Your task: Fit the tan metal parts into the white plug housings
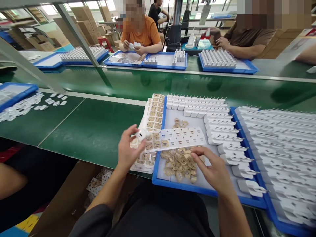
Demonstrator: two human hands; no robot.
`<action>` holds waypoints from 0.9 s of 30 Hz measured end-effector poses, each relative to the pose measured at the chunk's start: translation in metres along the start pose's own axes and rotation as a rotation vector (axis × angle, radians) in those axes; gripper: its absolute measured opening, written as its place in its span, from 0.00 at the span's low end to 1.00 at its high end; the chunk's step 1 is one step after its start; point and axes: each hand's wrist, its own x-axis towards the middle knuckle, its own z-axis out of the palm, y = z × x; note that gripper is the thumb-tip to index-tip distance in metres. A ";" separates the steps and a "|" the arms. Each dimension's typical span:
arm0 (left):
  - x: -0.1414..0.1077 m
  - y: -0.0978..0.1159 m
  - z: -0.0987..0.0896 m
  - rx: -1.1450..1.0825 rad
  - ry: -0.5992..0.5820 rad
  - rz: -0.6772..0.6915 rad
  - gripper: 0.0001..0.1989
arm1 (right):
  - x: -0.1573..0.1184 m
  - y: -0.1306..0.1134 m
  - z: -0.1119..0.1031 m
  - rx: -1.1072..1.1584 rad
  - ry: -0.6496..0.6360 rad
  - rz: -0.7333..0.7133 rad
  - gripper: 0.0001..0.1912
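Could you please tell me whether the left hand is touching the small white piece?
Touching. The head view shows the left hand holding the small white piece between its thumb and fingers.

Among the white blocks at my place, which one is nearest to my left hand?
The single block held in your left hand, above the label sheets; the other blocks sit in rows in the blue trays.
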 end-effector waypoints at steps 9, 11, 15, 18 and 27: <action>0.096 -0.133 -0.114 0.248 0.259 -0.345 0.25 | 0.014 0.030 -0.013 -0.463 -0.036 -0.078 0.14; 0.105 -0.150 -0.135 0.271 0.269 -0.351 0.20 | 0.029 0.021 -0.010 -0.430 -0.073 -0.115 0.12; 0.113 -0.154 -0.156 0.331 0.249 -0.324 0.17 | 0.072 0.002 0.012 -0.363 -0.312 -0.166 0.10; 0.114 -0.142 -0.149 0.412 0.241 -0.266 0.17 | 0.104 -0.004 0.038 -0.306 -0.449 -0.158 0.10; 0.084 -0.017 -0.029 0.222 -0.601 -0.036 0.31 | 0.128 -0.010 0.065 -0.180 -0.451 -0.152 0.11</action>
